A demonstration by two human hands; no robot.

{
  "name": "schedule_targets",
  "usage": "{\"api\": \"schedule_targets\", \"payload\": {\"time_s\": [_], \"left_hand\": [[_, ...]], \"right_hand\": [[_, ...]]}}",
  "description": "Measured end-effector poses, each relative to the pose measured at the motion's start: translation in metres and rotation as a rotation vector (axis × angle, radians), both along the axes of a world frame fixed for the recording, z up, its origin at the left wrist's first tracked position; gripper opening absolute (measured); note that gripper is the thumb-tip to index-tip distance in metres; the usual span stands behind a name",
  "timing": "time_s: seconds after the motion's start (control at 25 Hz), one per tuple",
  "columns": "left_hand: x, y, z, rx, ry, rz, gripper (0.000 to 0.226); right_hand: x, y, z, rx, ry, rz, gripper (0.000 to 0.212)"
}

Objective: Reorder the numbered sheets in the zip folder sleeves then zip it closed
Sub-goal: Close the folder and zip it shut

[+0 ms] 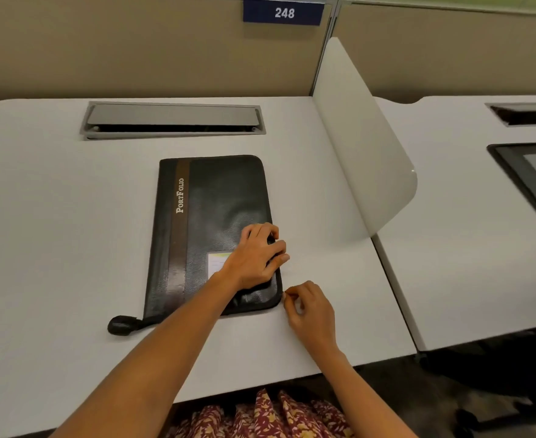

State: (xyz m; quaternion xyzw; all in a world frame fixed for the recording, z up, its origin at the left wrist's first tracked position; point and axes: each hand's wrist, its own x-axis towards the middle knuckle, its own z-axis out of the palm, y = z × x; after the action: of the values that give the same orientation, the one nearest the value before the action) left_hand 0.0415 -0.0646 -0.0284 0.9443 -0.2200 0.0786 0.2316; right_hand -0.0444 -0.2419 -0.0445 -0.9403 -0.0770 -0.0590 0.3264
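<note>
A black zip folder [209,216] marked "PortFolio" lies closed on the white desk [54,248], spine to the left. My left hand [254,257] rests on its lower right part, with the fingers curled over the right edge and holding it down. My right hand [311,311] sits on the desk just off the folder's near right corner. Its thumb and forefinger pinch together at the zip there, and the zip pull itself is too small to make out. The numbered sheets are hidden inside. A pale label card [217,263] shows beside my left wrist.
A black wrist strap [122,324] trails from the folder's near left corner. A grey cable hatch [171,120] is set into the desk behind the folder. A white divider panel [364,147] stands at the right, with a neighbouring desk and a dark tray [526,172] beyond it.
</note>
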Motion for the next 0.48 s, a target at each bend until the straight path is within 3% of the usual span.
{"api": "schedule_targets", "payload": {"time_s": [0.16,0.48], "left_hand": [[0.002,-0.004,-0.002,-0.126,0.008,0.051,0.036],[0.006,-0.003,-0.005,-0.154,0.061,0.046,0.031]], "right_hand": [[0.037,-0.005,-0.001,-0.027,-0.033,0.020,0.006],[0.149,0.029,0.006,-0.021,0.028,-0.013,0.011]]}}
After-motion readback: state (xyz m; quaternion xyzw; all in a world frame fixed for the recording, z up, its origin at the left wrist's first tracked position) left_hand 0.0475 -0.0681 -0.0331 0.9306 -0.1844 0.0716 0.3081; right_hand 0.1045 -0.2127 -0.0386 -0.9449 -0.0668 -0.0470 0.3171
